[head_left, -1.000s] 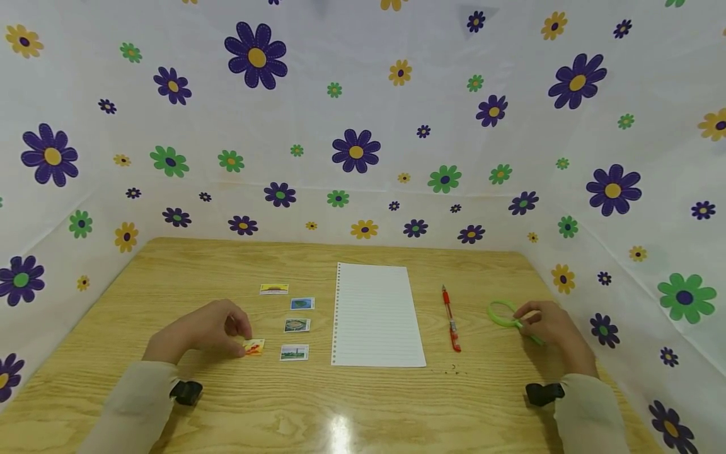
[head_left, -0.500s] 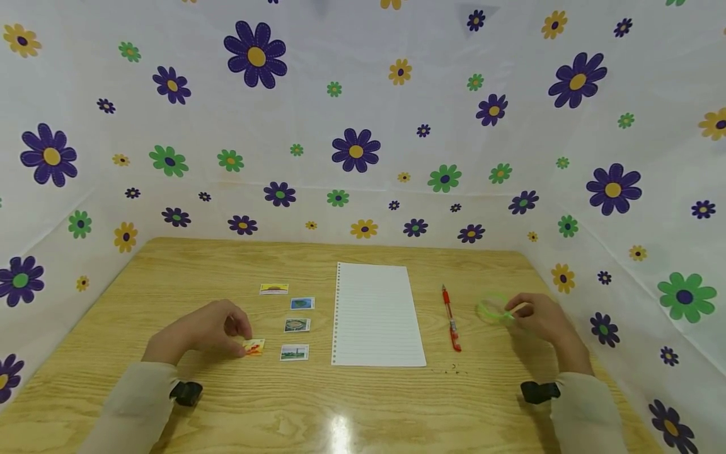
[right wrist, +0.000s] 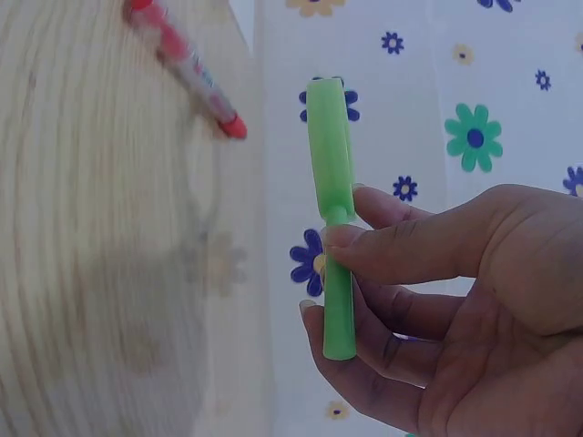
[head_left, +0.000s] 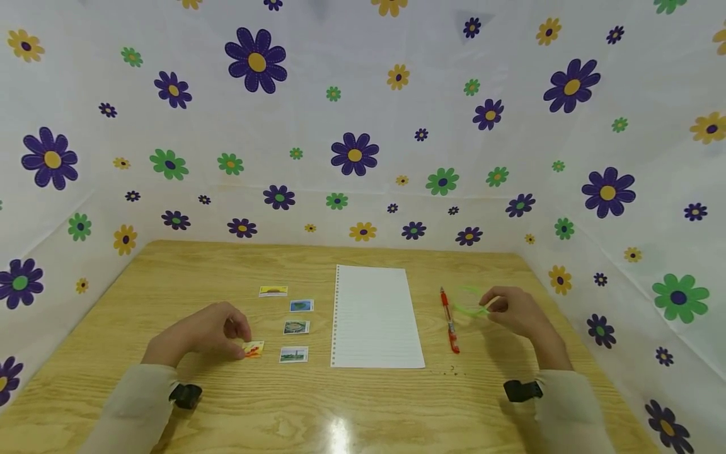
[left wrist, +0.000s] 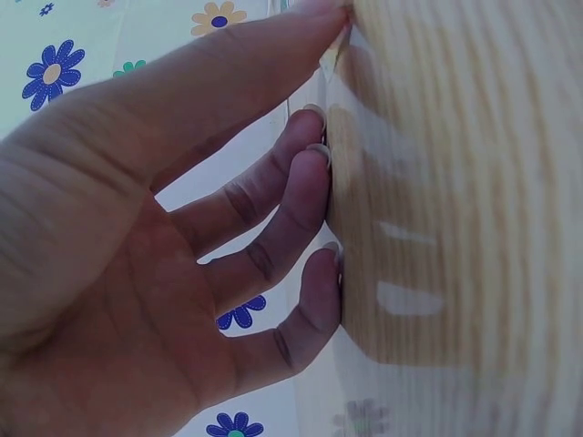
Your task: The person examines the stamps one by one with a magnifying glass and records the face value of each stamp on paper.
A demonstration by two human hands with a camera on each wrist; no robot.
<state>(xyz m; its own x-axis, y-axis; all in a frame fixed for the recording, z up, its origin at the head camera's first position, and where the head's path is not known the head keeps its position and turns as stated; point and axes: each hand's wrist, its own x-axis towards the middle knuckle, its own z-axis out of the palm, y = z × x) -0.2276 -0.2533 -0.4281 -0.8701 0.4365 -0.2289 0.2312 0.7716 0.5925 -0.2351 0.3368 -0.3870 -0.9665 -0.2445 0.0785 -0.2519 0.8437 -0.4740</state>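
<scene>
My left hand rests on the table at the left, its thumb and index finger pinching the near edge of a yellow and red stamp. In the left wrist view only a pale sliver of that stamp shows by the thumb tip; the other fingers touch the wood. Above the table on the right, my right hand pinches a light green magnifying glass where handle and ring meet. The ring looks blurred in the head view and is seen edge-on in the right wrist view.
Several more stamps lie right of my left hand: a yellow stamp, a blue stamp, a stadium stamp and a green landscape stamp. Lined paper lies mid-table. A red pen sits between paper and magnifying glass. Flowered cloth surrounds the table.
My right hand has lifted the magnifying glass off the table and carried it left, close to the pen. My left hand and its stamp have stayed put.
</scene>
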